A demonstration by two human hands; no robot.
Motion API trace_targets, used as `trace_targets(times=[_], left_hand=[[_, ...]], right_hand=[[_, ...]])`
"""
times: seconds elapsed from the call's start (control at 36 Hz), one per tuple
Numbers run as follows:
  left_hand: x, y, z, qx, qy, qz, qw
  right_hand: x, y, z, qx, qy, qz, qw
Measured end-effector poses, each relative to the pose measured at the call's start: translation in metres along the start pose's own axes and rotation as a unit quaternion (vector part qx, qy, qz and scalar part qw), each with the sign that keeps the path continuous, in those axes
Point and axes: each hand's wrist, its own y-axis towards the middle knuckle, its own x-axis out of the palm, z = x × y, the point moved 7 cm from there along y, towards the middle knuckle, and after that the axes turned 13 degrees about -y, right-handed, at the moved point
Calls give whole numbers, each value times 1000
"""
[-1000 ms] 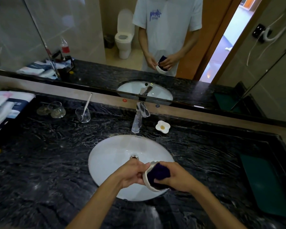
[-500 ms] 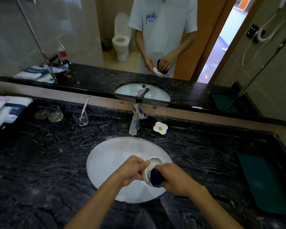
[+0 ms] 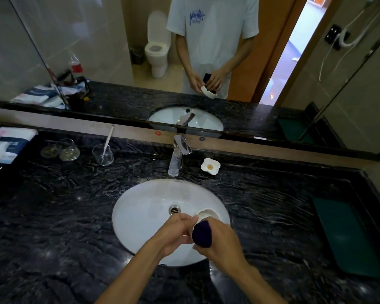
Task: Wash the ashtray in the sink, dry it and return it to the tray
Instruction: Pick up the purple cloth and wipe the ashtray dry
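The white ashtray is held over the white oval sink, tilted on its side. My left hand grips its near rim. My right hand holds a dark blue cloth bunched against the ashtray, covering much of it. The dark green tray lies on the counter at the far right with nothing on it.
A chrome tap stands behind the sink, a small white flower-shaped dish to its right. Glass cups and a glass with a toothbrush sit at back left. Folded towels lie far left. A mirror runs behind.
The cloth in my right hand has shifted across the ashtray from its inside toward its near rim. The ashtray has turned, showing more of its white far side.
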Motion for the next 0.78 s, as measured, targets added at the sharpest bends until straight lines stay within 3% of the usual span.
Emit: trace_targets(times=[0.17, 0.33, 0.44, 0.64, 0.69, 0.78], left_hand=[[10, -10, 5, -46, 4, -84, 995], [10, -10, 9, -73, -14, -101, 992], [10, -7, 5, -44, -60, -69, 995], [14, -11, -8, 15, -101, -32, 994], [11, -14, -12, 26, -107, -23, 994], [5, -18, -19, 32, -138, -2, 990]], right_hand=[[-9, 4, 1, -98, -19, -44, 994], [-18, 11, 8, -148, -39, -94, 984], [-26, 12, 8, -104, 9, -99, 990], [-19, 10, 8, 69, 173, -30, 982], [-15, 9, 5, 78, 158, -24, 984], [-16, 9, -9, 17, 85, -25, 996]])
